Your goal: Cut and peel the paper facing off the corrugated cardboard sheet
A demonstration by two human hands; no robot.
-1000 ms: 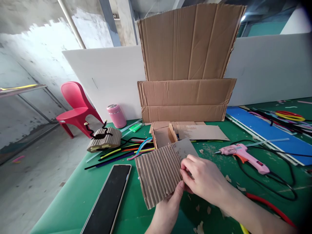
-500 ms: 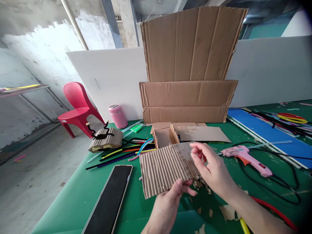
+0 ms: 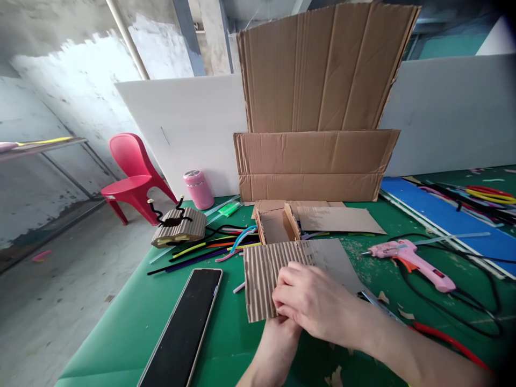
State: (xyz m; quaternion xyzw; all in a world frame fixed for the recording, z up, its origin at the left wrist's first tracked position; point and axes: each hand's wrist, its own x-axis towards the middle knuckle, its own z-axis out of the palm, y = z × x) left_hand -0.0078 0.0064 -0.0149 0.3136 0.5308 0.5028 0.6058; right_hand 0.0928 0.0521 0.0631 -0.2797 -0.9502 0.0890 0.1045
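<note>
A ribbed corrugated cardboard sheet [image 3: 266, 277] is held just above the green table [image 3: 121, 328] in front of me. My right hand [image 3: 310, 303] lies over its lower middle with the fingers curled and pinching at the ribbed surface. Under the right hand, my left hand [image 3: 282, 330] reaches up from below to the sheet's bottom edge; its fingers are hidden. The right part of the sheet is smooth where the ribs are peeled off.
A phone [image 3: 183, 328] lies at the left. Coloured pipe cleaners [image 3: 209, 247], a small cardboard box [image 3: 276, 223], a ribbed cardboard roll [image 3: 177, 228] and a pink cup [image 3: 199, 189] sit behind. A pink glue gun [image 3: 411, 257] with black cable lies right. Large cardboard [image 3: 318, 107] stands at the back.
My right hand came down from the sheet's upper right edge to its lower middle. The sheet swung flatter and shifted slightly right. The left hand slid under the right hand.
</note>
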